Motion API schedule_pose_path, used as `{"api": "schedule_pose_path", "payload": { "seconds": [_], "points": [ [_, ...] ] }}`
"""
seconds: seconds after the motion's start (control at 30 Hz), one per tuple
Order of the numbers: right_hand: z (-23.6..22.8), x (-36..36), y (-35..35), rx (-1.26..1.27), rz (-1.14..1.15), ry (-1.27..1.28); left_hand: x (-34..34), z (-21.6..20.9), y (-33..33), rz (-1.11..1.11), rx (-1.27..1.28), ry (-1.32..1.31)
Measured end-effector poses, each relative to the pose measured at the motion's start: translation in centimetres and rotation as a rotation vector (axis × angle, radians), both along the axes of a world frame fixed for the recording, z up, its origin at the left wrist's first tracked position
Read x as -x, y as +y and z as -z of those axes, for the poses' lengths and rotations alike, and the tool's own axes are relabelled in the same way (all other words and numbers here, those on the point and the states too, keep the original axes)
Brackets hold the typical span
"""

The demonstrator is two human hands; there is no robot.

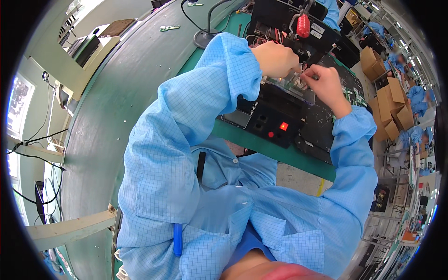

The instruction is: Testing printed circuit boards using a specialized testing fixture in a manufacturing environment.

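Both of my hands meet over a black test fixture [275, 109] with a red lit switch and a red button on its front. My left hand [276, 59] is closed, its fingers curled down near the fixture's middle; what they hold, if anything, is hidden. Thumb and forefinger of my right hand [328, 87] are pinched together just beside the left fingertips, on something too small to make out. Thin pale wires [299, 83] lie below the fingertips. Above the hands stands a toggle clamp with a red handle [303, 26]. Red and white wires [278, 35] run behind my left hand.
Small green circuit boards [355, 96] lie right of the fixture on a black surface. Another green board [169, 28] and a black stand base [203, 39] rest on the green bench [123, 100] at left. Cardboard boxes [389, 102] and people in blue stand farther right.
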State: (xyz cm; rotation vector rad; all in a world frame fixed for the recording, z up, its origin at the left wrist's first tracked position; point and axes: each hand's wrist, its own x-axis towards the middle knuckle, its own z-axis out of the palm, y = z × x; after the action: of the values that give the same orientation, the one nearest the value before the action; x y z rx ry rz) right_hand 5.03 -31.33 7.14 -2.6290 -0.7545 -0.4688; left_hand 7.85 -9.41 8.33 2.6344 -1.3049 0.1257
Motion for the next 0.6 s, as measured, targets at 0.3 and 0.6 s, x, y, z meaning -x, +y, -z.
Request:
{"api": "schedule_pose_path", "payload": {
  "seconds": [0.3,0.6],
  "points": [
    [-0.16,0.16,0.22,-0.049,-0.013,0.02,0.49,-0.76,0.15,-0.003,-0.049,-0.003],
    [-0.22,-0.16,0.0,-0.008,-0.034,-0.005,0.11,-0.41,0.09,-0.015,-0.03,0.052]
  ]
}}
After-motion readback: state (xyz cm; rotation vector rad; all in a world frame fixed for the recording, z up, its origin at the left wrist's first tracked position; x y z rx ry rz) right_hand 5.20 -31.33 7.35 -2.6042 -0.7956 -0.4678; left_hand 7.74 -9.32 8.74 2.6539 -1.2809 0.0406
